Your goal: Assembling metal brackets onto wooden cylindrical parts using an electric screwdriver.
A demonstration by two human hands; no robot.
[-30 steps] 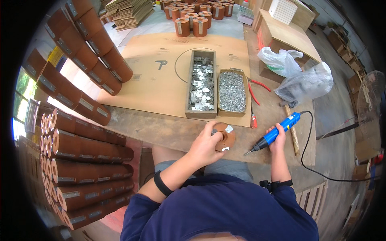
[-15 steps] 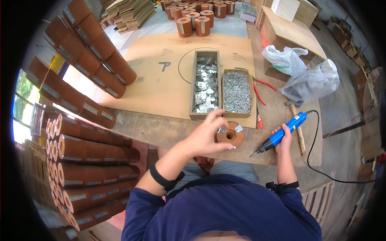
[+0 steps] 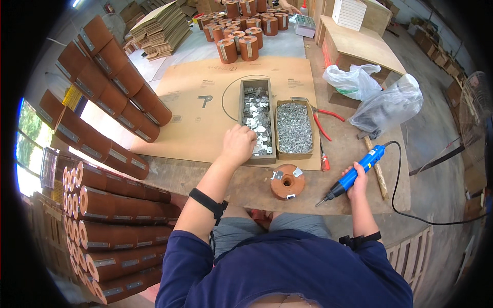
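Plywood workbench point(image 3: 359, 154) is carrying the work, with a sheet of brown cardboard point(image 3: 205, 108) lying flat across its far half. Stacks of long brown cylinders with metal tags point(image 3: 102, 169) are lying banked at the person's left. Two narrow open boxes are sitting side by side on the cardboard: the left box of flat silver metal plates point(image 3: 257, 120) and the right box of grey screws point(image 3: 294, 128). Clear and white plastic bags point(image 3: 380, 100) are slumping at the far right, and red-handled pliers point(image 3: 321, 120) are lying just beside the screw box. A round brown disc with a centre hole and two small metal plates point(image 3: 287, 181) is resting alone on the bench edge, between the hands and touched by neither. Half a second ago the left hand was gripping this disc; it is now reaching into the plate box, so the disc appears to be waiting for a further plate. The left hand point(image 3: 239, 145) is curling loosely over the near end of the plates, fingers bent downward; whether it is pinching one cannot be told. The right hand point(image 3: 358, 179) is closing firmly around a blue corded electric screwdriver point(image 3: 352, 175), its tip angling down toward the bench near the disc.
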